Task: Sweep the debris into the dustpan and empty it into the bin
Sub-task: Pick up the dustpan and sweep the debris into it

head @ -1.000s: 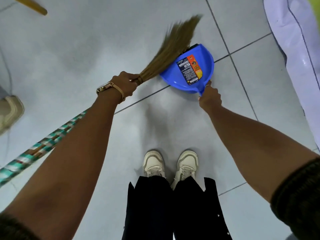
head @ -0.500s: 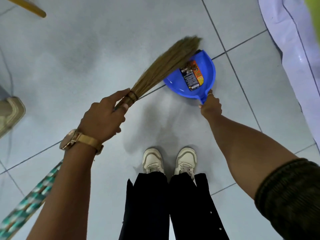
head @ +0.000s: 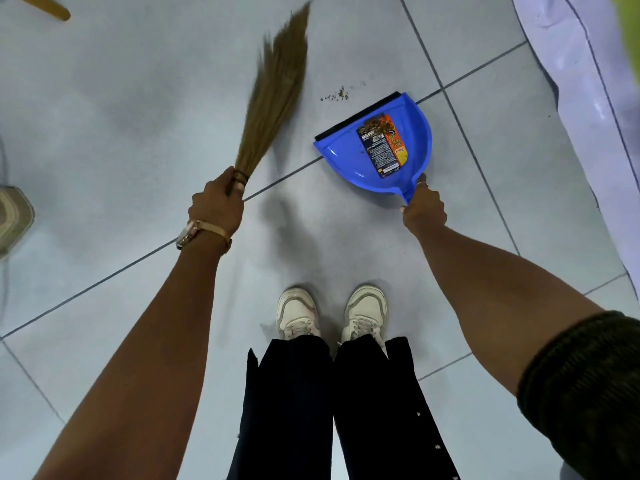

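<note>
A blue dustpan (head: 343, 155) with a black front lip and an orange-and-black label lies on the grey tiled floor. My right hand (head: 423, 210) grips its short handle. A small scatter of dark debris (head: 337, 95) lies on the tile just beyond the lip. My left hand (head: 218, 206), with a gold watch on the wrist, is shut on a grass broom (head: 277, 88) at the bound neck. The bristles fan up and away, left of the debris and apart from the pan. No bin is in view.
My two white shoes (head: 330, 313) stand below the pan. A white plastic sheet (head: 588, 81) covers the floor at the right edge. A wooden stick end (head: 52, 10) shows at the top left, and another shoe (head: 14, 220) at the left edge.
The broom has swung left off the dustpan, and its bristles now point up and away. The debris in front of the pan's lip is now uncovered. My right hand still holds the handle.
</note>
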Motion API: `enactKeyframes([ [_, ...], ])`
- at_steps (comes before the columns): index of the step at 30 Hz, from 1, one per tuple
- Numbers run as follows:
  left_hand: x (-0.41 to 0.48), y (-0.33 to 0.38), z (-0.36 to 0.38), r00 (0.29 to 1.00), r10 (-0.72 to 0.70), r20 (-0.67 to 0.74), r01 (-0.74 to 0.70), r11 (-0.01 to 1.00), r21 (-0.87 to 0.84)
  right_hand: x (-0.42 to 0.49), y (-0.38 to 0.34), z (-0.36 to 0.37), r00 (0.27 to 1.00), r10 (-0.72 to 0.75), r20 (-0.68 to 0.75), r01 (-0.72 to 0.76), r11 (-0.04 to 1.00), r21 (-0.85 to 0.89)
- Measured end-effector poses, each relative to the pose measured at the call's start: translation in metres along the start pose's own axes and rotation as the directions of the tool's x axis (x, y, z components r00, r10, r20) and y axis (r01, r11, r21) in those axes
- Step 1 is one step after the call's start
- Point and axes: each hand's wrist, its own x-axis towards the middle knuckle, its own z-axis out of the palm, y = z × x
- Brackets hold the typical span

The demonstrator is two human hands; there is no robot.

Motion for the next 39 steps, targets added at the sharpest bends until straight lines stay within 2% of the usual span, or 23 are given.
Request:
enactKeyframes([
  [5, -0.029, -0.007, 0.015, 0.991, 0.020, 0.129, -0.034, 0.994, 0.108, 0.012, 0.000, -0.004, 0.999, -0.034, -0.010, 0.033, 0.994, -0.103],
  [8, -0.051, -0.005, 0.018, 0.987, 0.045, 0.155, -0.067, 0.988, 0.141, 0.017, -0.002, -0.001, 0.998, -0.059, -0.032, 0.055, 0.990, -0.131],
  [16, -0.137, 0.003, -0.017, 0.985, 0.124, 0.116, -0.126, 0.992, 0.007, 0.007, -0.004, -0.008, 0.999, -0.025, -0.047, 0.020, 0.995, -0.102],
  [22, -0.097, 0.005, -0.032, 0.995, 0.087, -0.043, -0.090, 0.992, -0.092, -0.004, -0.005, -0.009, 1.000, 0.008, -0.018, -0.009, 0.997, -0.071],
  [25, -0.042, 0.008, -0.014, 0.999, 0.014, -0.043, -0.015, 0.999, -0.035, -0.003, -0.005, -0.008, 1.000, 0.002, -0.013, -0.003, 0.997, -0.082],
  [27, -0.016, 0.015, 0.003, 1.000, 0.013, -0.020, -0.012, 0.999, 0.051, 0.002, -0.002, -0.006, 1.000, -0.005, -0.025, 0.003, 0.996, -0.085],
  [31, 0.004, 0.035, 0.028, 0.992, 0.123, 0.039, -0.129, 0.955, 0.269, 0.009, 0.004, -0.004, 1.000, -0.013, -0.024, 0.011, 0.997, -0.079],
  [36, -0.016, 0.047, 0.031, 0.966, 0.216, 0.144, -0.255, 0.891, 0.377, 0.010, 0.012, -0.005, 1.000, 0.017, -0.026, -0.018, 0.999, -0.036],
  [39, -0.049, 0.044, 0.018, 0.960, 0.227, 0.162, -0.274, 0.878, 0.393, 0.008, 0.012, -0.010, 0.999, 0.023, -0.025, -0.023, 1.000, -0.018],
])
